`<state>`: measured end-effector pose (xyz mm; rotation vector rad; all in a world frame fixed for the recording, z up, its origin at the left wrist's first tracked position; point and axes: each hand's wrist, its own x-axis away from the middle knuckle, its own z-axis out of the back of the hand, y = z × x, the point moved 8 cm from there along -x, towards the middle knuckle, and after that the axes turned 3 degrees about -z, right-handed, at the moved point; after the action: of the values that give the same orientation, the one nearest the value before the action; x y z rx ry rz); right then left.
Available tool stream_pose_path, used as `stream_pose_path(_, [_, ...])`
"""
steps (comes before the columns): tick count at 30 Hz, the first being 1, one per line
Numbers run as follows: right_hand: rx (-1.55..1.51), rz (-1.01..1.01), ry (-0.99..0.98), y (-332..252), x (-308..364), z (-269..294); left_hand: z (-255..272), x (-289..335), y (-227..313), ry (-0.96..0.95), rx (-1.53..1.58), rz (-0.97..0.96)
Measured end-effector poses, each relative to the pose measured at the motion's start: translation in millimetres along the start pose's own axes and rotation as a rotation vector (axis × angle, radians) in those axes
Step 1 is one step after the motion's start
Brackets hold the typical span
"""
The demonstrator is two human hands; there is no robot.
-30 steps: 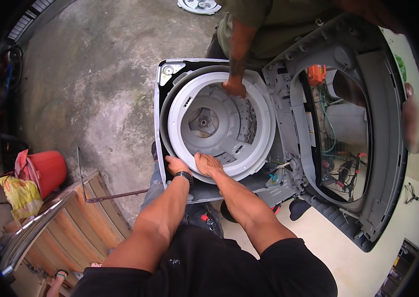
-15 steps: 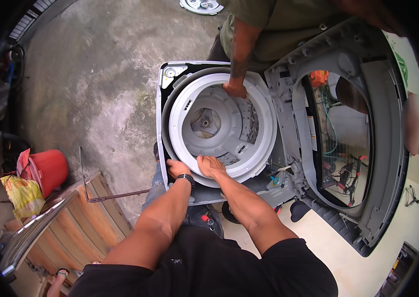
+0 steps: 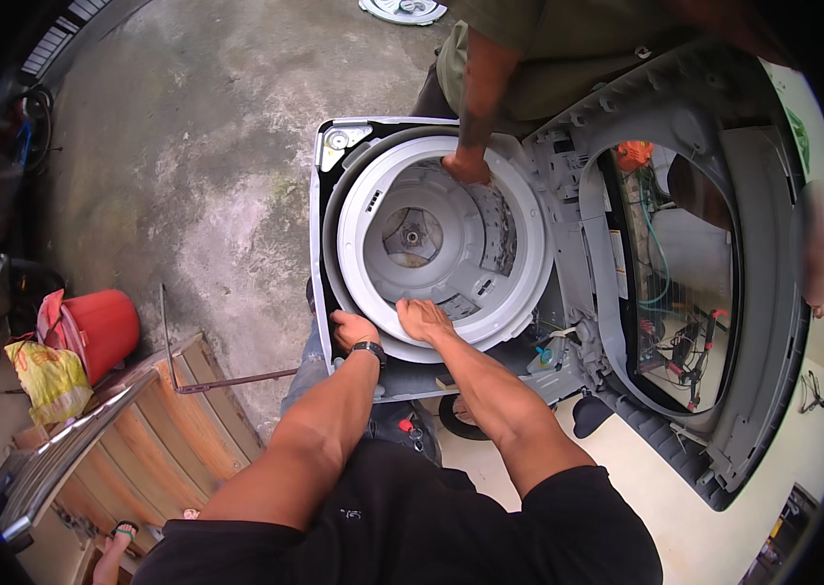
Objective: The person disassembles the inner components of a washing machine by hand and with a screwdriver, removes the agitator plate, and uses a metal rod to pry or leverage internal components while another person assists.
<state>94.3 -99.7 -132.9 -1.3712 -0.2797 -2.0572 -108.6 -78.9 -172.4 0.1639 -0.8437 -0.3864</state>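
Observation:
A top-loading washing machine stands in front of me, its grey cabinet uncovered. Inside sits a grey outer tub around a drum with a white balance ring. My right hand grips the near edge of that ring, fingers over its inner side. Just left of it, my left hand is closed at the near-left edge of the outer tub, its fingertips partly hidden. Across from me, a co-worker's hand holds the ring's far side, fingers inside the drum.
The grey top cover with its glass lid stands tilted open at the right. A bent metal rod reaches the cabinet's left. Farther left are a red bucket and a wooden panel. A round white part lies on the far floor.
The drum and tub have shifted slightly away from me and to the right within the cabinet. Both my hands and the co-worker's hand keep their holds. The whole view has moved a little.

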Motion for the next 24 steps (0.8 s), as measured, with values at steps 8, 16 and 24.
stream_pose_path(8, [-0.083, -0.013, 0.038, 5.2, 7.6, -16.5, -0.1, 13.9, 7.0, 0.037, 0.057, 0.140])
stream_pose_path(16, [-0.025, -0.033, 0.025, 0.8, 19.7, -22.2, 8.9, 16.9, 1.6, 0.140, 0.111, 0.156])
stream_pose_path(24, [0.009, -0.070, -0.024, -5.5, 17.3, 9.2, 0.7, 20.1, 13.2, 0.091, 0.090, 0.095])
